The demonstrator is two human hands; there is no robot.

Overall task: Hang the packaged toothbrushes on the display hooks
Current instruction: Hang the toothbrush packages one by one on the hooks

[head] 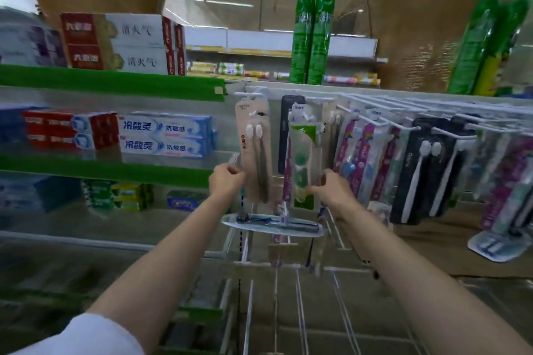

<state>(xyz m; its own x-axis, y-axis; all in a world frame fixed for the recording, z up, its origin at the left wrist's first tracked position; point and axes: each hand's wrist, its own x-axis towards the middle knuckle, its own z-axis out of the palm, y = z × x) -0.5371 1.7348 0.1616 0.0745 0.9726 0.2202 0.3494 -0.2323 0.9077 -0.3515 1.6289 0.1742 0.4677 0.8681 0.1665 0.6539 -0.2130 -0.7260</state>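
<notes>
A beige toothbrush pack (255, 150) with two dark brushes hangs from a white hook (248, 94) at the left end of the display. My left hand (226, 181) is closed on its lower left edge. To its right hangs a clear pack holding a green toothbrush (305, 158); my right hand (331, 189) grips its lower right side. A black pack (286, 124) hangs behind them. Further right, several purple, white and black toothbrush packs (427, 170) fill the white hooks (403, 112).
Toothpaste boxes (164, 135) fill the green-edged shelves (109, 82) on the left. Two green spray cans (313, 37) stand on top. A flat toothbrush pack (274, 220) lies across the lower hooks, and bare white wire hooks (300, 311) stick out below my forearms.
</notes>
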